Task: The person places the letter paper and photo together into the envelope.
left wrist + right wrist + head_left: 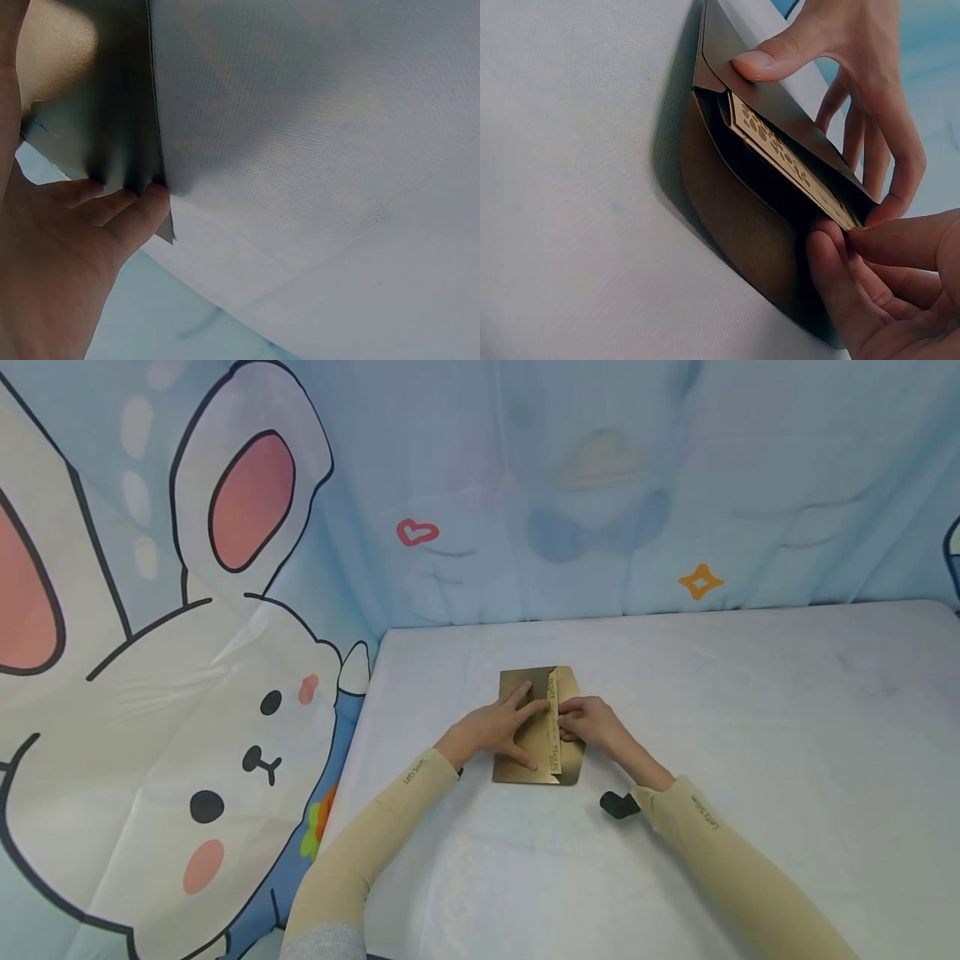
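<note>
A gold envelope (519,679) lies on the table with its flap (572,764) folded out to the right. From its mouth a pale card (554,752) with a cut-out pattern sticks out; the rest of it is hidden inside. My left hand (495,727) rests spread on the envelope's body, thumb and fingers apart. In the left wrist view its fingertips (156,196) press near the envelope's edge. At the mouth, my right hand (596,724) pinches the card's edge between thumb and fingers, as the right wrist view shows.
A white cloth covers the table (750,718). Behind it hangs a light blue curtain (480,460), with a large printed rabbit (172,693) at the left. A small black piece (618,805) sits at the right sleeve's cuff.
</note>
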Demonstrator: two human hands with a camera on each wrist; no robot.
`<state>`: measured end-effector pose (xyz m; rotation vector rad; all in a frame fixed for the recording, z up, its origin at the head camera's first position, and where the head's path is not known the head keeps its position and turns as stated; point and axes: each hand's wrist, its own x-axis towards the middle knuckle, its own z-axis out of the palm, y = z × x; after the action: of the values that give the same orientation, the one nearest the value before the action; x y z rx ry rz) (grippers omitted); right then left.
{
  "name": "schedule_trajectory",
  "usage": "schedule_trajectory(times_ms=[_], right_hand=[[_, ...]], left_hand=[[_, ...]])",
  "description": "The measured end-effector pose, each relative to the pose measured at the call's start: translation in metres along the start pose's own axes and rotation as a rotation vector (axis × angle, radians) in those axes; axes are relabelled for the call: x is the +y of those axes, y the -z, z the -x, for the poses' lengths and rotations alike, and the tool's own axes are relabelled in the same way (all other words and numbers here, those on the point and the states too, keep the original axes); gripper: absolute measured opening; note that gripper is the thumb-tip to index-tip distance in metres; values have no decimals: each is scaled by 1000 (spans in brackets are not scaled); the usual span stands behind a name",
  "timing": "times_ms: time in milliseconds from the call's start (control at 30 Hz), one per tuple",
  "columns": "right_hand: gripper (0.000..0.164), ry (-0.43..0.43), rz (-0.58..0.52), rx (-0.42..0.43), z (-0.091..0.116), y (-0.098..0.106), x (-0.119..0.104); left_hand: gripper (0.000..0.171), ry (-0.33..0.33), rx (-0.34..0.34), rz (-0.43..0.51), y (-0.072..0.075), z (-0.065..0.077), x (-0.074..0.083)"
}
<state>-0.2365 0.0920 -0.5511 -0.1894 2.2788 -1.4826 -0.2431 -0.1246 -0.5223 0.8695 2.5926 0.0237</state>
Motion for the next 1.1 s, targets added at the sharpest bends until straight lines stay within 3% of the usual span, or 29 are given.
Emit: schedule_trajectory(times_ms=[400,1100], right_hand=[[39,-3,73,7,-2,-4,-6],[32,-13,67,33,-4,-12,-9]], left_hand=[[111,4,-11,-1,2,1,1],[111,4,-19,1,4,1,1]])
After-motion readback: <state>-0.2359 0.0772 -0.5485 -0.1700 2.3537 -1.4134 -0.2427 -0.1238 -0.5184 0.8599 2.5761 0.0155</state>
